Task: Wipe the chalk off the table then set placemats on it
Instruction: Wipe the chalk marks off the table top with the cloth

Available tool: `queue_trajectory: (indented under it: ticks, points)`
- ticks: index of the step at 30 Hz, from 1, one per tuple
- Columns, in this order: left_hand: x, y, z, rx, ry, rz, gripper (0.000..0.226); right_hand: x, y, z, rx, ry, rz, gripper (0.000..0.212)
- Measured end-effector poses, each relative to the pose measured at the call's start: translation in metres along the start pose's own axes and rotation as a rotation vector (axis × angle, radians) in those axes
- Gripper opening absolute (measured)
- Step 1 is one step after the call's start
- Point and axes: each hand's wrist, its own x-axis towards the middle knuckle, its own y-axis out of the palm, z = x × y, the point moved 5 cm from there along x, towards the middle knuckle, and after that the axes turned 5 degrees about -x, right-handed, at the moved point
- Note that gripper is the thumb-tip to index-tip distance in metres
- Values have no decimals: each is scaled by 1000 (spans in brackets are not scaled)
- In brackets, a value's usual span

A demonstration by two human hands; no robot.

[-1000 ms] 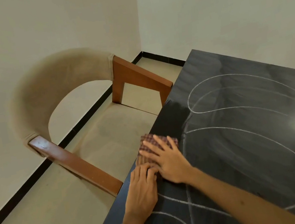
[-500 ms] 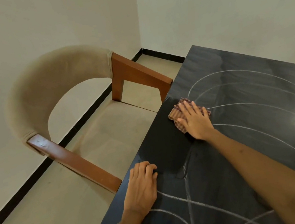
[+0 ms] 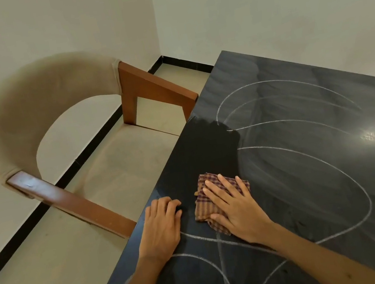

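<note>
- My right hand lies flat, fingers spread, palm pressed on the checked cloth at lower centre of the frame; it pins the cloth down and does not clutch it.
- The cloth is folded, brown and purple plaid, flat on the black table, near its left edge.
- My left hand rests just left of the cloth, apart from it, at the table's left edge; fingers are curled under at the tips, holding nothing.
- Chalk lines: long white curves loop across the centre and right of the tabletop, and more cross under both forearms at lower frame.
- A darker, chalk-free patch runs along the left edge, above the cloth toward the upper centre.
- A glare spot sits on the tabletop at right.
- An armchair with beige padded back and brown wooden arms stands at left, its nearer arm ending close to the table edge beside my left hand.
- Beige floor and a black skirting strip fill the left; white walls meet in the corner at top centre.
</note>
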Motion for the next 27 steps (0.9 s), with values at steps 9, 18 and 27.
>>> queue_trajectory:
  ticks: [9, 18, 27]
  points:
    - [0, 3, 3, 35, 17, 22, 38, 87, -5, -136, 55, 381, 38, 61]
    - [1, -1, -2, 27, 14, 42, 42, 11, -12, -62, 20, 238, 1, 61]
    - [3, 0, -4, 79, -17, 99, 57, -55, 0, -37, 6, 94, 12, 62]
